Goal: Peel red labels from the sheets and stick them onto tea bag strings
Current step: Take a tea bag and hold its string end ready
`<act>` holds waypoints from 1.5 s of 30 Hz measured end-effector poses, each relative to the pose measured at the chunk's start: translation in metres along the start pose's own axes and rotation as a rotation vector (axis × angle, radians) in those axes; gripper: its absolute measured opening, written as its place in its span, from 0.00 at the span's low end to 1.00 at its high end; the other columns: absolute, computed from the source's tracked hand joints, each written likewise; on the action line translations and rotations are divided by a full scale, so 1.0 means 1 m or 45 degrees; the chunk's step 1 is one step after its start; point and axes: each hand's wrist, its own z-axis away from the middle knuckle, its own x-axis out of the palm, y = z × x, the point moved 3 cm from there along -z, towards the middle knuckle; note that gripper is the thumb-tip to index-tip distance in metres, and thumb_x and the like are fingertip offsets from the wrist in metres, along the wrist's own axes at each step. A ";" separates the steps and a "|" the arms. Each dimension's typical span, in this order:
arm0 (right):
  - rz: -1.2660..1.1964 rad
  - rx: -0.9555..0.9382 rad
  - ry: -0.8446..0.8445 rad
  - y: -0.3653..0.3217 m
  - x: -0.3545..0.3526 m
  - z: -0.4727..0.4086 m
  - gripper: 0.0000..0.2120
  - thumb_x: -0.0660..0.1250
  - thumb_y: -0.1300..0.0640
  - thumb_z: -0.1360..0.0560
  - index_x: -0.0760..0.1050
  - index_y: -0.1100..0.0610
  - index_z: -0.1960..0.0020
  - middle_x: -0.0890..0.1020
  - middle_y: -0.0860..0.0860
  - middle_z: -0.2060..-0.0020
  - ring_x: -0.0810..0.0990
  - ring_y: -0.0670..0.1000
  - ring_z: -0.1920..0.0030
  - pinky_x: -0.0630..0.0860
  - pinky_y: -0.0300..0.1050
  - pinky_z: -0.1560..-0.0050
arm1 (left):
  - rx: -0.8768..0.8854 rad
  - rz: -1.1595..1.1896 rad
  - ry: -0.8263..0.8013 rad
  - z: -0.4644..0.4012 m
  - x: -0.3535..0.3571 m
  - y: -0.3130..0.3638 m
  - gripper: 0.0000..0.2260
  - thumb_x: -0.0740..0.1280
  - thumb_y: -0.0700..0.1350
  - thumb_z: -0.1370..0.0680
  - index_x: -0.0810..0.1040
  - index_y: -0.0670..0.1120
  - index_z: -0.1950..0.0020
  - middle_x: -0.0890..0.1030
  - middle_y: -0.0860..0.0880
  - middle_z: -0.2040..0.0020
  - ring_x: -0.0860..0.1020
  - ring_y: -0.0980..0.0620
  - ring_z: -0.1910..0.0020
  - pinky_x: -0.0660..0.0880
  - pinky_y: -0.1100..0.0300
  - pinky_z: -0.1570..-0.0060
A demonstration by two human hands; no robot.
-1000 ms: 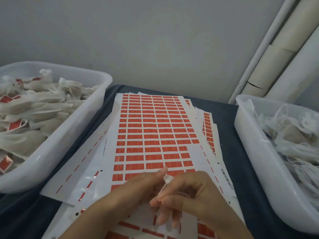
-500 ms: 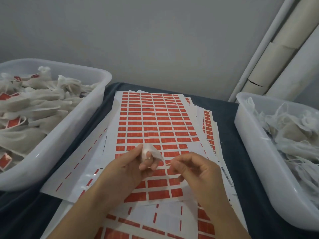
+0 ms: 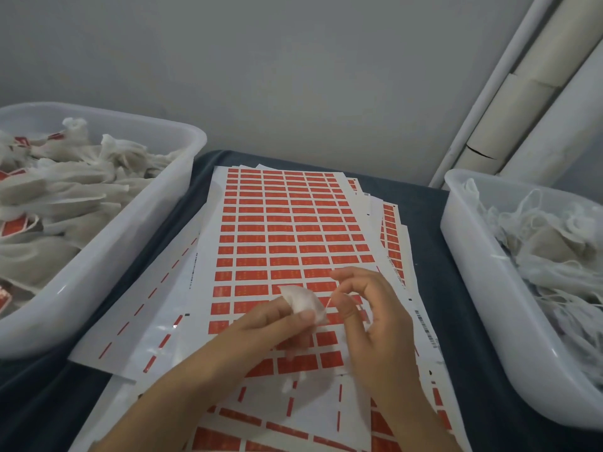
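Observation:
A sheet of red labels (image 3: 287, 223) lies on top of a stack of sheets in the middle of the table. Above its near half, my left hand (image 3: 274, 331) pinches a white tea bag (image 3: 303, 303) between thumb and fingers. My right hand (image 3: 368, 308) is just to the right of the bag, thumb and forefinger pinching a thin red label (image 3: 329, 301) seen edge-on, close to the bag. The string itself is too fine to make out.
A white tub (image 3: 156, 223) at the left holds tea bags with red labels on them. A second white tub (image 3: 473, 256) at the right holds plain tea bags. Used backing sheets (image 3: 140, 308) stick out at the left. White pipes (image 3: 489, 102) stand at the back right.
Both hands have moved away from me, up over the label sheet. The tea bag has come further out of my left hand, and my right hand now pinches a label beside it.

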 end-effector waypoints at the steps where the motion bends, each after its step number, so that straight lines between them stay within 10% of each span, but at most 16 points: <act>1: 0.007 -0.039 -0.005 -0.001 0.002 0.001 0.06 0.63 0.53 0.27 0.69 0.42 0.56 0.73 0.31 0.50 0.69 0.27 0.44 0.61 0.17 0.47 | 0.004 0.044 -0.068 0.001 0.003 0.003 0.21 0.62 0.67 0.40 0.77 0.55 0.56 0.81 0.61 0.66 0.79 0.63 0.66 0.73 0.71 0.63; 8: -0.070 -0.179 -0.247 -0.006 0.011 0.007 0.04 0.64 0.55 0.27 0.74 0.47 0.54 0.78 0.39 0.46 0.72 0.33 0.41 0.64 0.22 0.43 | 0.076 -0.084 -0.383 0.005 0.007 0.008 0.17 0.65 0.54 0.27 0.76 0.42 0.48 0.80 0.42 0.56 0.76 0.61 0.65 0.73 0.72 0.62; 13: -0.137 -0.005 -0.464 -0.002 0.016 0.013 0.02 0.58 0.48 0.25 0.66 0.40 0.55 0.80 0.39 0.55 0.78 0.38 0.52 0.73 0.28 0.51 | 0.178 -0.109 -0.465 0.005 0.007 0.007 0.05 0.65 0.48 0.26 0.78 0.55 0.52 0.81 0.59 0.56 0.79 0.63 0.59 0.74 0.72 0.58; 22: -0.187 0.216 -0.170 0.010 0.008 0.000 0.03 0.60 0.45 0.31 0.70 0.43 0.60 0.76 0.25 0.61 0.76 0.31 0.54 0.71 0.22 0.61 | 0.393 -0.231 0.090 -0.004 0.008 0.007 0.05 0.69 0.47 0.28 0.76 0.57 0.55 0.81 0.58 0.59 0.79 0.59 0.57 0.78 0.65 0.54; 29: -0.492 0.460 -0.378 0.017 0.008 -0.004 0.17 0.67 0.45 0.35 0.69 0.44 0.48 0.83 0.39 0.62 0.82 0.39 0.59 0.75 0.28 0.63 | 0.494 -0.261 0.093 0.000 0.013 0.009 0.08 0.63 0.56 0.33 0.75 0.59 0.56 0.79 0.63 0.58 0.77 0.61 0.55 0.77 0.66 0.54; 34: -0.453 0.456 -0.405 0.021 0.006 -0.003 0.02 0.69 0.53 0.29 0.78 0.47 0.59 0.82 0.39 0.63 0.80 0.38 0.59 0.74 0.26 0.63 | 0.494 -0.284 0.113 0.000 0.013 0.008 0.07 0.64 0.55 0.32 0.75 0.59 0.55 0.79 0.62 0.58 0.77 0.62 0.55 0.77 0.68 0.54; 45: -0.440 0.499 -0.607 0.016 0.007 -0.002 0.14 0.70 0.45 0.39 0.78 0.42 0.53 0.82 0.39 0.53 0.79 0.42 0.49 0.77 0.34 0.50 | 0.480 -0.301 0.307 -0.003 0.004 0.006 0.09 0.60 0.58 0.34 0.73 0.58 0.56 0.78 0.63 0.61 0.76 0.68 0.57 0.72 0.76 0.62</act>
